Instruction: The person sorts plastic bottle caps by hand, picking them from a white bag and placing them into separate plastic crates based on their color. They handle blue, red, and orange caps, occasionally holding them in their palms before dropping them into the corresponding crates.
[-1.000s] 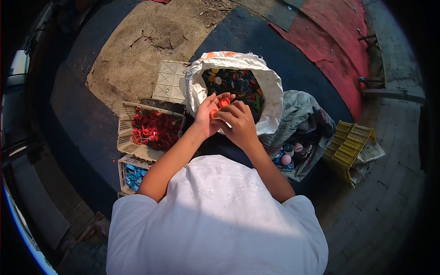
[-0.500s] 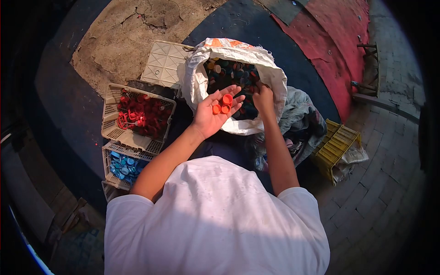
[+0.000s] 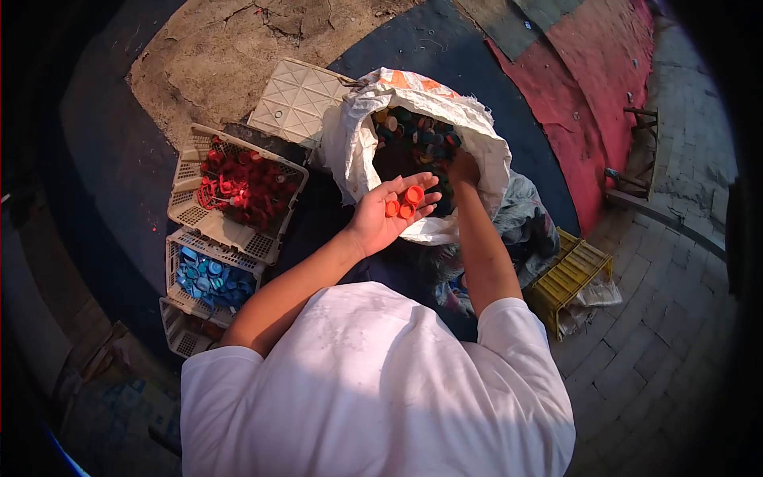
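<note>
My left hand is held palm up over the near rim of a white woven sack, its fingers loosely curved. Three orange-red bottle caps rest in it, lying on the palm and fingers. Inside the sack is a heap of mixed bottle caps, dark green, blue, red and yellowish. My right hand reaches into the sack at its right side, by the heap. Its fingers are in shadow and hidden, so whether they grip a cap does not show.
To the left stand a crate of red caps, a crate of blue caps and another crate below. A pale upturned crate lies behind. On the right are a cloth bundle and a yellow crate.
My right hand has gone deeper into the sack, its fingers now out of sight. The left hand still carries the three caps. The whole view has shifted slightly.
</note>
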A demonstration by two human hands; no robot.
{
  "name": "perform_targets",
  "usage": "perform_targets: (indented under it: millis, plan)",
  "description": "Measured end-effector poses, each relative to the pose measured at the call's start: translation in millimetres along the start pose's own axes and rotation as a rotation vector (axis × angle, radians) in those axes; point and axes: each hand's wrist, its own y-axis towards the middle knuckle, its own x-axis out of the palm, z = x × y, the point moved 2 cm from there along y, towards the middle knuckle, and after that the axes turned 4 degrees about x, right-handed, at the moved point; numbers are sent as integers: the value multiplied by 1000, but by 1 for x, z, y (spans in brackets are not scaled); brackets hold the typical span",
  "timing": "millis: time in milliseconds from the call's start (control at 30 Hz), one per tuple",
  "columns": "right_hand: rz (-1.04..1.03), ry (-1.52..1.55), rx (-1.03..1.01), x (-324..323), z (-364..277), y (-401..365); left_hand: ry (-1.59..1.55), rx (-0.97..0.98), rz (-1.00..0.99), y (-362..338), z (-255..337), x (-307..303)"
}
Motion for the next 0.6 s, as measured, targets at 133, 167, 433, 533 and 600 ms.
perform_targets:
  millis: [133, 167, 433, 533, 600]
  plan:
    - [81, 183, 63, -2, -5, -4, 10, 18, 7, 0, 1, -1]
    - [131, 291, -11, -5, -7, -10, 8, 25, 11, 2, 3, -1]
    - [265, 710, -297, -108, -55, -132, -13, 108, 52, 5, 3, -6]
    - [329, 853, -456, -128, -64, -160, -2, 141, 107, 5, 3, -2]
    - [347, 855, -518, -132, -66, -172, 3, 164, 152, 4, 3, -1]
